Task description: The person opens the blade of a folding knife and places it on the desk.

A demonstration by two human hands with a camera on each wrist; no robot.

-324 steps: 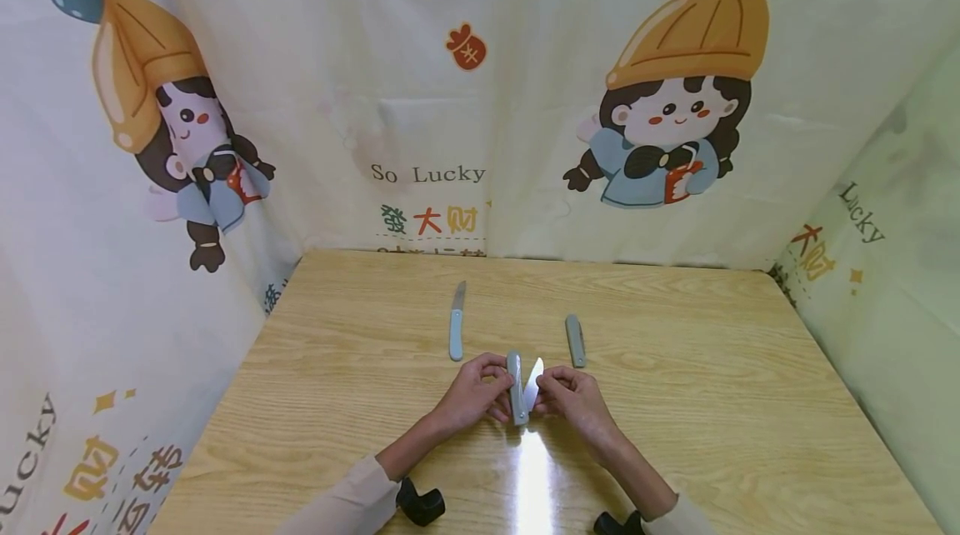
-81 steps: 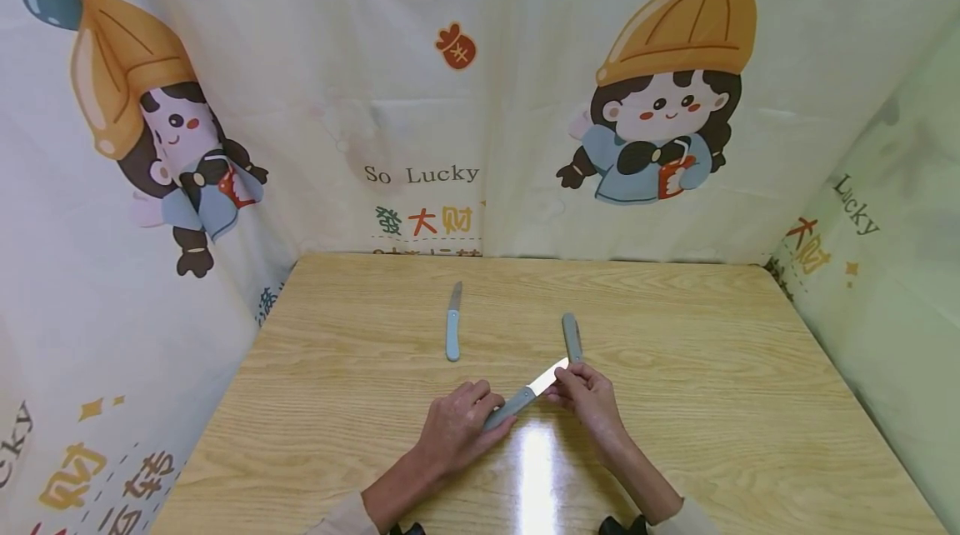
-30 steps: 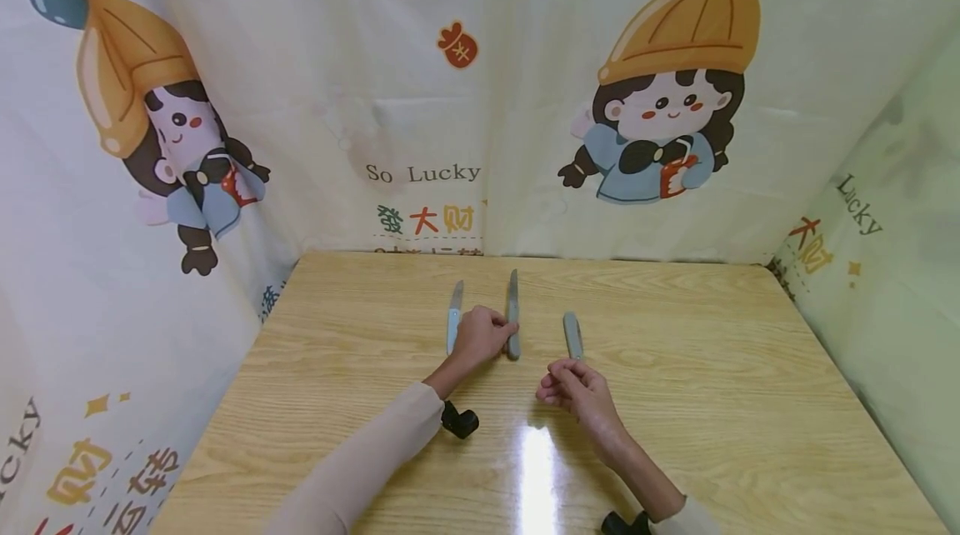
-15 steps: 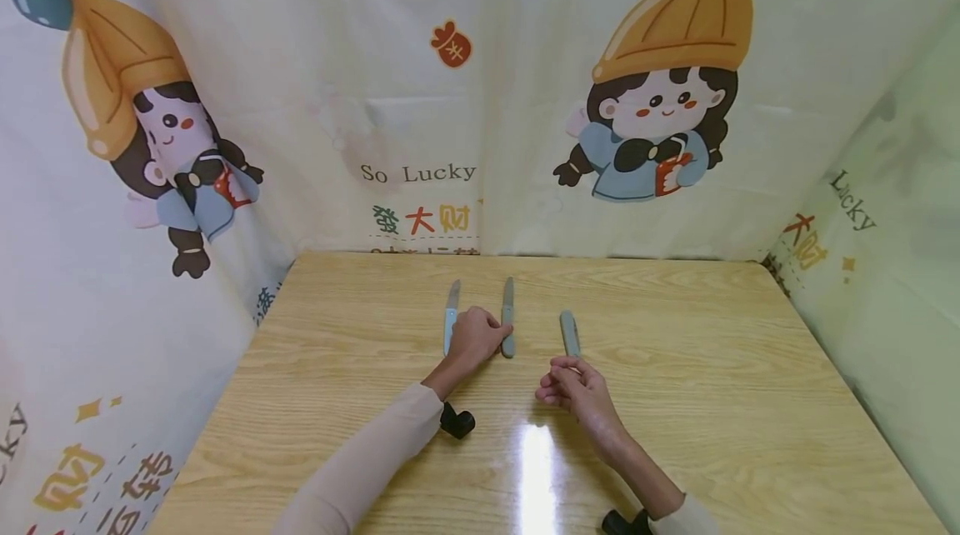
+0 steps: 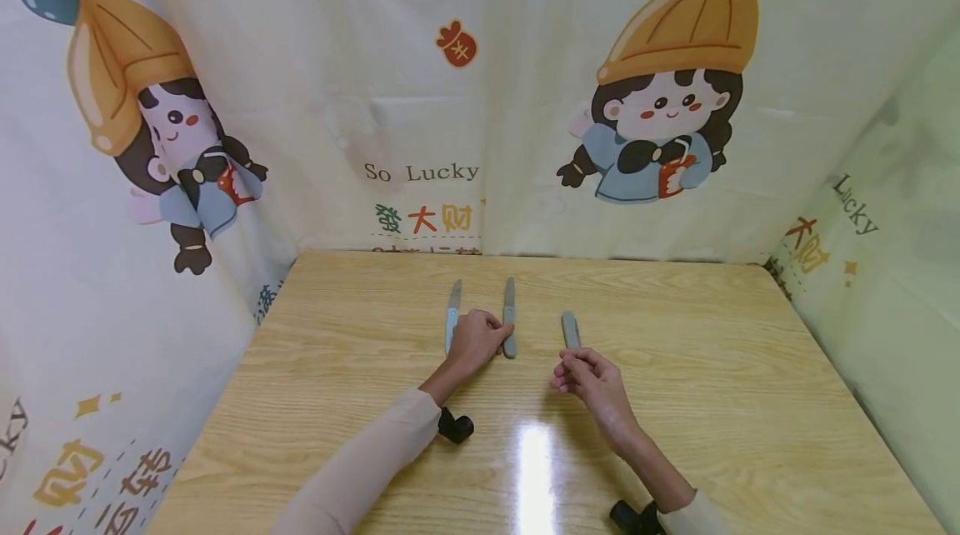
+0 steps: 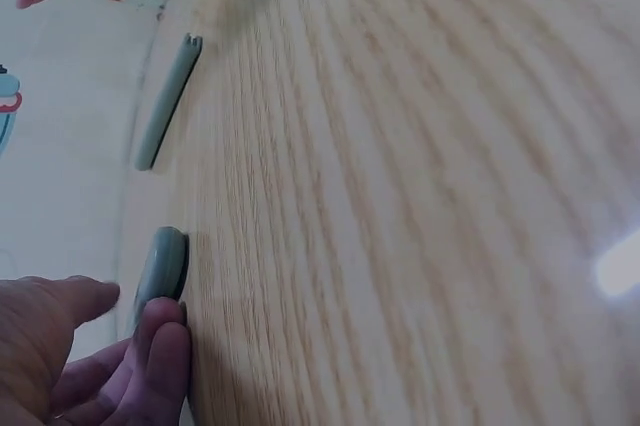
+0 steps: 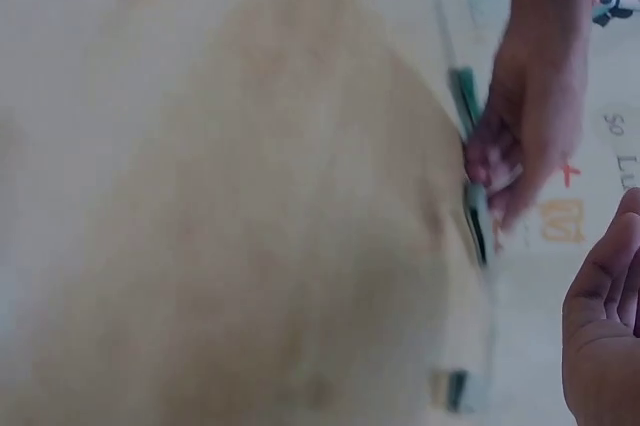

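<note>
Head view, with both wrist views. I see a light wood-grain table (image 5: 675,402) enclosed on three sides by a pale printed curtain (image 5: 525,85). The curtain bears cartoon figures in orange hats and the words "So Lucky". A bright glare strip lies on the near part of the tabletop.

Three grey folding knives lie in a row on the far half of the table. The left knife (image 5: 452,314) and the middle knife (image 5: 509,317) lie unfolded, blades pointing toward the curtain. The folded knife (image 5: 571,329) lies to their right, apart from them.

My left hand (image 5: 474,339) rests between the two unfolded knives, its fingers curled and touching the handle of the middle knife; I cannot tell whether they grip it.

My right hand (image 5: 588,376) sits just short of the folded knife, fingers loosely curled and holding nothing.

Both forearms wear beige sleeves.
</note>
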